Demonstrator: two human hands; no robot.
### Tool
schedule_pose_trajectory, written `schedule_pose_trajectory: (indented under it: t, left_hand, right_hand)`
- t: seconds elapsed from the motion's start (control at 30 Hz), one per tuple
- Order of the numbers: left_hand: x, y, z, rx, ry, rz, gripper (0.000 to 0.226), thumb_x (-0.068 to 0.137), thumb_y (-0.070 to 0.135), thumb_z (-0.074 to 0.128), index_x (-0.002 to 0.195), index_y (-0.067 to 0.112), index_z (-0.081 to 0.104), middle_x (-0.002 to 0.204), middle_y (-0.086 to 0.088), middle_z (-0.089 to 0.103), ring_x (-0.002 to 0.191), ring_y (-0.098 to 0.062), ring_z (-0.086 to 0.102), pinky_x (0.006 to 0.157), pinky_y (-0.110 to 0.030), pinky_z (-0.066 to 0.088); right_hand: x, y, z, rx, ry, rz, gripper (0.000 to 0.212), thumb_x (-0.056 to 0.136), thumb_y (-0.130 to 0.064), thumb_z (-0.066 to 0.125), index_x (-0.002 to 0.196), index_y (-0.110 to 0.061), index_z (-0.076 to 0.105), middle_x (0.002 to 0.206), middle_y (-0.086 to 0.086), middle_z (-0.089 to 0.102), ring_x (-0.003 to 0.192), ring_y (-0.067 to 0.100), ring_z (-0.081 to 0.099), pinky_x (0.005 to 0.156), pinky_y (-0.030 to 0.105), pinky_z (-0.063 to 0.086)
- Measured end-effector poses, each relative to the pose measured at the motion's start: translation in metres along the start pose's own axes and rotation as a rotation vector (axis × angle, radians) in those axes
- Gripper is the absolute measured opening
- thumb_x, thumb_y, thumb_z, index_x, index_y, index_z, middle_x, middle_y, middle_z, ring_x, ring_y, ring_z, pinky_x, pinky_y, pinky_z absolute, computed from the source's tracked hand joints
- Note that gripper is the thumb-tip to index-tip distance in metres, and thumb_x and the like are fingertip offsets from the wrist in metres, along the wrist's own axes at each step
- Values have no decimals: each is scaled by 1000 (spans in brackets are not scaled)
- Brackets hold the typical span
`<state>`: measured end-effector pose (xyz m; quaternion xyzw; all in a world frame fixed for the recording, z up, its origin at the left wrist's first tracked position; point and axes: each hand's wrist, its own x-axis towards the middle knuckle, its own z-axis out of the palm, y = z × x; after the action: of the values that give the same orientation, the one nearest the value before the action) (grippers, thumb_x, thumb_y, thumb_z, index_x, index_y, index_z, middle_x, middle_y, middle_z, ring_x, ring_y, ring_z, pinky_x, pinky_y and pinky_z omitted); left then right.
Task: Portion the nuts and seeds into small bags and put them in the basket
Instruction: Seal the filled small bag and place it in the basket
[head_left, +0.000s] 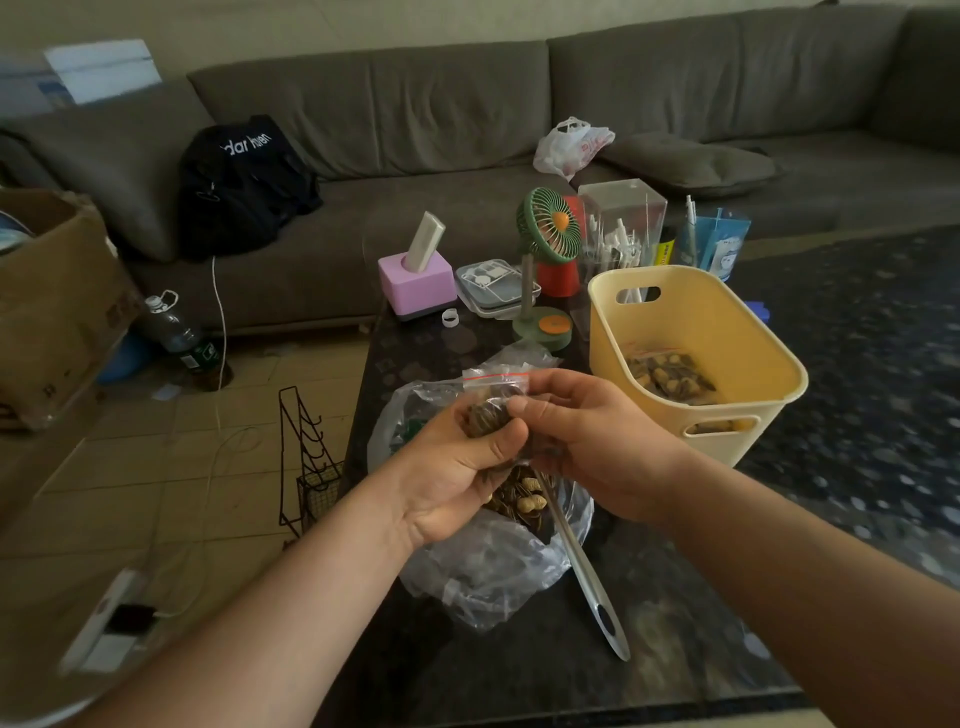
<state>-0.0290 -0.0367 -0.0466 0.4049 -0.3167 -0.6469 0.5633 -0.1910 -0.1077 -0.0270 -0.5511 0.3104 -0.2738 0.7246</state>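
Both my hands hold a small clear zip bag with a red seal strip, filled with seeds, above the dark table. My left hand grips its lower part from the left, thumb across the front. My right hand pinches it from the right. Under them lies a large clear plastic bag with peanuts and striped seeds in it. A metal spoon sticks out of that bag toward me. The yellow basket stands to the right, with filled small bags on its bottom.
At the table's far end stand a pink box, a green fan, a clear container and a flat tray. A black wire rack stands on the floor left of the table. Behind is a grey sofa.
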Motion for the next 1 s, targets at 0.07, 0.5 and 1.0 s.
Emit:
schedule_pose_trajectory:
  t: [0.07, 0.5, 1.0]
  left_hand:
    - [-3, 0, 4, 93, 13, 12, 71, 76, 23, 78, 143, 7, 61, 122, -11, 76, 112, -18, 74, 79, -19, 58]
    - [-1, 3, -1, 81, 184, 40, 31, 98, 3, 63, 128, 6, 72, 119, -18, 77, 107, -25, 76, 88, -32, 65]
    - [2, -2, 1, 119, 304, 164, 44, 89, 31, 71, 127, 9, 68, 121, -17, 76, 110, -30, 74, 86, -44, 62]
  right_hand:
    - [0, 0, 1, 3, 8, -7, 22, 96, -10, 70, 118, -6, 70, 115, 23, 75, 102, 32, 74, 94, 47, 60]
    - [3, -3, -6, 51, 56, 19, 28, 97, -20, 73, 120, -7, 68, 102, 17, 75, 90, 25, 73, 78, 39, 62]
    - [5, -3, -9, -116, 116, -109, 12, 98, -17, 71, 100, -5, 69, 90, 12, 72, 83, 24, 71, 86, 46, 62]
